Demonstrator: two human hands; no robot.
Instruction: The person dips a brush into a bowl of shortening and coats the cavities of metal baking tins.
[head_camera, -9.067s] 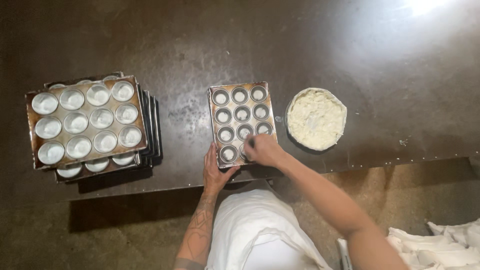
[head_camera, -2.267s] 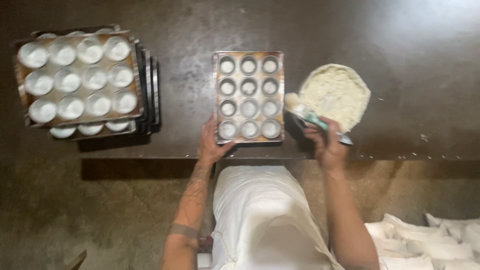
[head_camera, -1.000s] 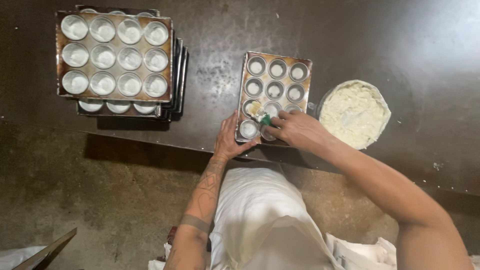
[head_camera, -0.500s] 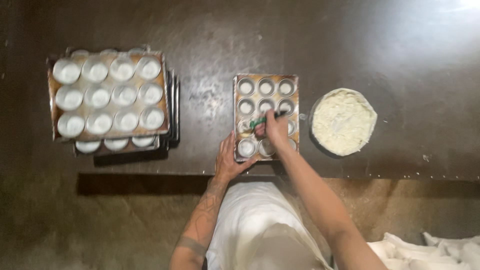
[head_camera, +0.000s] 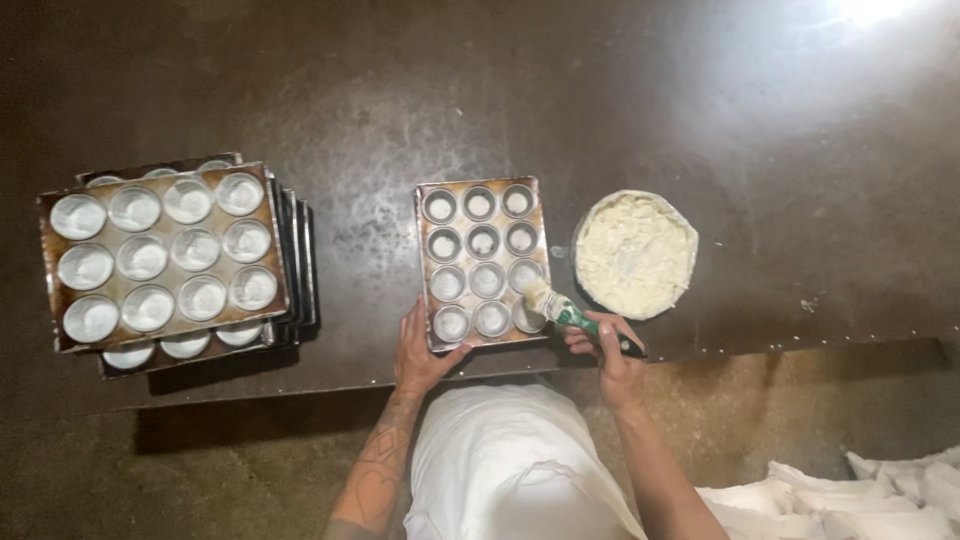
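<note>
A small muffin tray (head_camera: 484, 190) with round metal cups lies in the middle of the dark table. My left hand (head_camera: 420, 350) holds its near left corner. My right hand (head_camera: 610, 355) grips a green-handled brush (head_camera: 560, 310) whose pale bristles rest at the tray's near right edge. A round bowl of white paste (head_camera: 635, 253) sits just right of the tray.
At the left stands a stack of larger muffin trays (head_camera: 160, 255) with white-coated cups on top. The table's front edge (head_camera: 330, 385) runs across below the trays. White cloths (head_camera: 880, 495) lie on the floor at the lower right.
My right hand has drawn the brush from over the tray's cups back to its near right edge. My left hand stays on the tray's corner.
</note>
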